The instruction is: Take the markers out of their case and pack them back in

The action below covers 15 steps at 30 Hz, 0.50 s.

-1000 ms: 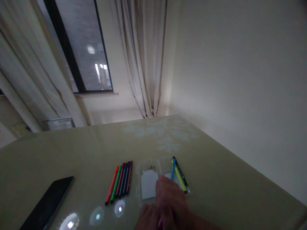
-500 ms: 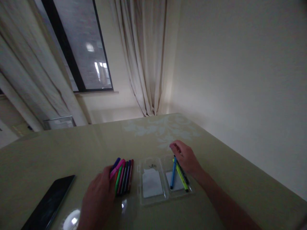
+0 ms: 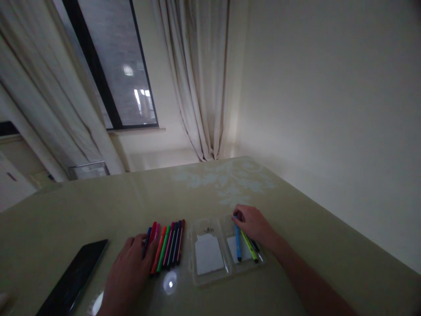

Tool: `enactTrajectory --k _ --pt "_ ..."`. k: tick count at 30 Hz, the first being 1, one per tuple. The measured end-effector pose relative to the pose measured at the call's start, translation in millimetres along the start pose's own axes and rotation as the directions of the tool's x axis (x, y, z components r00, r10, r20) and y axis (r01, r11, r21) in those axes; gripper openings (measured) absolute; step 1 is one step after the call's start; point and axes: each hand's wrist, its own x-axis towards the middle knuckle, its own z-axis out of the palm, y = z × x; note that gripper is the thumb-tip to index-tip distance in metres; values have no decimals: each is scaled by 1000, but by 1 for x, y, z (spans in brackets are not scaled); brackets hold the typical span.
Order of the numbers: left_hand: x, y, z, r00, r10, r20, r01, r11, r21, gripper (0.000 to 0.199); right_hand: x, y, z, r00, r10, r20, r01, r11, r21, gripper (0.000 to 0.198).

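Note:
A row of several coloured felt-tip pens lies side by side on the table. My left hand is closed about the left end of that row, its fingers against a dark blue, a red and a pink pen. To the right, a clear plastic case lies opened flat. In its right half rest a light blue felt-tip pen, a yellow-green pen and a dark one. My right hand pinches the top end of the light blue pen and partly covers the others.
A black phone-like device lies at the left of the table. A round white object is partly hidden behind my left forearm. White paper sits in the case's left half. A wall borders the table's right side.
My left hand has lowered; the pink pen, tilted across the row before, now lies at its left with the red and blue ones. My right hand has come down onto the light blue pen's end.

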Motion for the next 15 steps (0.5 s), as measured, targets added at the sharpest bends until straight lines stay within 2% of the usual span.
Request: enactTrajectory --k 5,7,9,10,12,14,15 --pt "-1 4 0 999 29 37 -28 999 -15 58 2 -4 -2 1000 6 -18 -3 988 155 10" --pt "-1 4 -1 999 53 1 -53 999 -6 55 3 -2 -5 1000 3 -8 -1 977 212 12" --pt "-3 8 1 983 162 -92 -161 987 14 49 3 2 -8 1000 -9 -23 14 980 197 14" --pt "-6 11 3 957 250 -146 -249 968 28 45 4 5 -9 999 -14 -40 20 983 180 17" --pt "-16 24 12 854 467 -231 -467 882 58 37 5 12 -11 998 -21 -55 30 987 159 23" --pt "-29 43 25 698 657 -285 -661 744 99 29 6 19 -10 998 -54 -14 56 987 153 29" --pt "-36 52 32 611 748 -260 -746 654 127 32 6 21 -10 996 -82 15 79 986 147 31"
